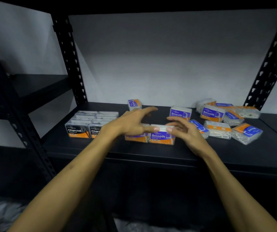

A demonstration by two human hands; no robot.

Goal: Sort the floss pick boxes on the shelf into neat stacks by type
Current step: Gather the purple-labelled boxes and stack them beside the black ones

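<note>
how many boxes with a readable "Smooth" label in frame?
3. One at the shelf front under the fingertips, one mid-shelf behind the right hand, one in the right pile. Others may be turned away or hidden.

Second Charcoal box (pixel 95 131) label half behind left hand (pixel 131 122); neighbouring purple box (pixel 136 137) label blurred

"charcoal" on the black boxes (pixel 77 130), "smooth" on purple boxes (pixel 162 137), "round" on a blue box (pixel 249 130).
</note>
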